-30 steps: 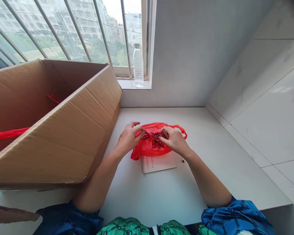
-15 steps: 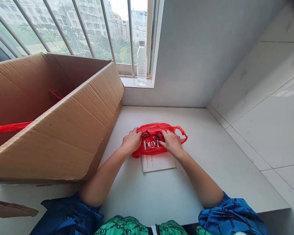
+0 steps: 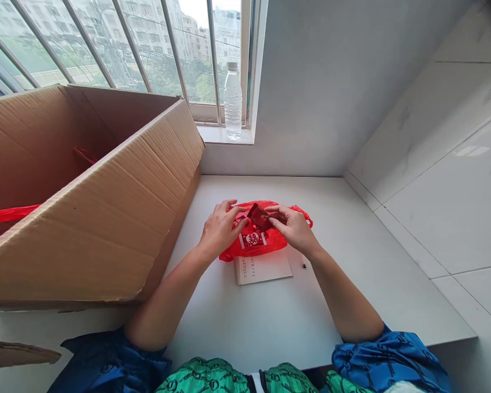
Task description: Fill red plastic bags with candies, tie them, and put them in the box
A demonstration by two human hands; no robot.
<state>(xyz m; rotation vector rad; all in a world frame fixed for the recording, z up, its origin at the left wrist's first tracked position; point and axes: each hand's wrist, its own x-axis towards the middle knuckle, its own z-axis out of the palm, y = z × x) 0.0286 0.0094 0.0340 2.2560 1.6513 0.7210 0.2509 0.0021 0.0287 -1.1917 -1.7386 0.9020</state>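
A thin red plastic bag [image 3: 270, 248] lies opened out on the white table, over the upper part of a white booklet [image 3: 265, 270] with printed columns. Between thumb and fingers, my right hand [image 3: 294, 226] pinches a dark red packet [image 3: 259, 217] above the bag. My left hand [image 3: 221, 226] is at the bag's left side, fingers apart, its fingertips close to the packets; nothing is clearly gripped in it. Another red and white packet [image 3: 252, 239] rests on the bag below the held one.
A large open cardboard box [image 3: 118, 218] with red plastic strips inside stands at the left. A water bottle [image 3: 233, 103] is on the sill of the barred window. A small dark-tipped object [image 3: 304, 266] lies right of the booklet. Tiled wall at right.
My right hand has lifted a dark red packet from the bag. My left hand has let go of the bag's edge and spread its fingers. The view has shifted slightly.
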